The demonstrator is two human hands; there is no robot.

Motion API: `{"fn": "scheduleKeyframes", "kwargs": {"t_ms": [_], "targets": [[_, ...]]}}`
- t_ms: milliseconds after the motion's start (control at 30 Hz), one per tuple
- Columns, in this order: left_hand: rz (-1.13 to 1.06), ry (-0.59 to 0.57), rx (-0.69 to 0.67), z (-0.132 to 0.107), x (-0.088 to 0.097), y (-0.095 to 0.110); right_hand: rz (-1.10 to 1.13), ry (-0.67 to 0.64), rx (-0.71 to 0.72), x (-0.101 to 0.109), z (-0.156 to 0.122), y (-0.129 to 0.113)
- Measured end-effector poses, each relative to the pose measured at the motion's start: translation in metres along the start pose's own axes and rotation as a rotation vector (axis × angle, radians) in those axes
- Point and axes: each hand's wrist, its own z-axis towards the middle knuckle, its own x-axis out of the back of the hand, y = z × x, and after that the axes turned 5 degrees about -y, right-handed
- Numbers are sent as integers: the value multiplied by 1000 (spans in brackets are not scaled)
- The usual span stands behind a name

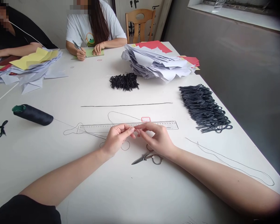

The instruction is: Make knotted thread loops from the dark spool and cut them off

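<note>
My left hand (115, 139) and my right hand (159, 139) meet over the clear ruler (172, 125), fingertips pinched together. Both pinch a thin dark thread (91, 133), though the bit between the fingertips is hardly visible. Loose loops of it lie left of my left hand and run to the dark thread spool (37, 115) lying on its side with a green core. Under my right hand is a small pair of metal scissors (142, 159), its blades pointing left; one handle ring is partly covered. Beyond the ruler stretches a straight dark cord (126, 104).
Bundles of looped dark cords (203, 107) lie at right, a smaller black bundle (124, 81) farther back. Stacked papers (156, 62) stand behind; more papers (35, 62) are far left. A long thread (235, 161) lies beside my right forearm. Across the table, a person (95, 28) writes.
</note>
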Motion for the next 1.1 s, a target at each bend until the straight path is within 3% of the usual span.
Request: {"fn": "scheduleKeyframes", "kwargs": {"t_ms": [200,733,1100], "targets": [[13,-6,27,0,0,0,-347,88,304,1,-1,7],[21,-13,6,1,0,2,-241,33,181,1,-1,3],[-25,-21,35,3,3,0,-302,22,277,0,0,13]]}}
